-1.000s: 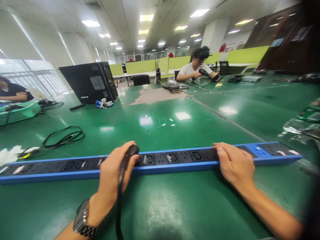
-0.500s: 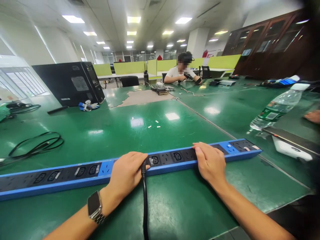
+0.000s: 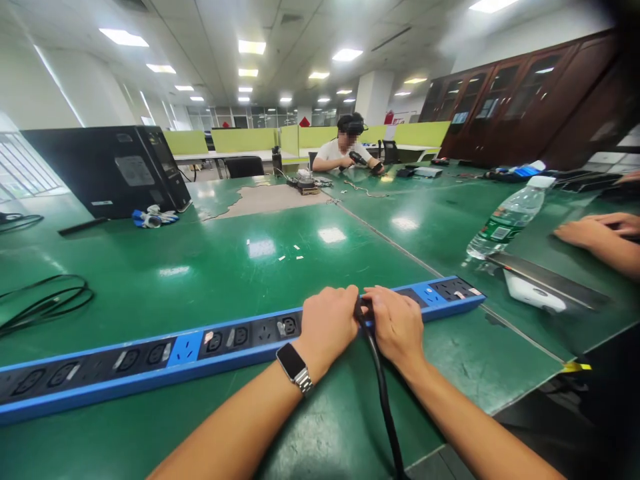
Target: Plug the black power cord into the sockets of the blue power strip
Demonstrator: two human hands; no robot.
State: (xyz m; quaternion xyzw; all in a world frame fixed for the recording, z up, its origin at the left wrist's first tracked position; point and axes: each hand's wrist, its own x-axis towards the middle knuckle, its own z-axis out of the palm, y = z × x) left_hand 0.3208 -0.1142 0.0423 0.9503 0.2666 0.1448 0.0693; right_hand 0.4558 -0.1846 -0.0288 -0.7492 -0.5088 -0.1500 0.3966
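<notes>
A long blue power strip (image 3: 187, 348) with black and blue sockets lies slantwise across the green table. My left hand (image 3: 330, 327), with a watch on the wrist, is closed around the plug end of a black power cord (image 3: 383, 393). It holds that end over the strip, right of the middle; whether the plug sits in a socket is hidden by my fingers. Close beside it, my right hand (image 3: 395, 323) is closed over the strip, its fingertips near the plug. The cord hangs down toward the table's front edge.
A tilted water bottle (image 3: 510, 217) and a white device (image 3: 535, 291) under a dark flat panel are on the right, near another person's hand (image 3: 595, 230). A black computer case (image 3: 107, 170), gloves (image 3: 155, 217) and a coiled cable (image 3: 45, 303) are left. A person (image 3: 345, 150) works across the table.
My left hand has slid right along the strip with the cord's plug end, now close against my right hand. The view has turned slightly right, showing more of the other person's hand.
</notes>
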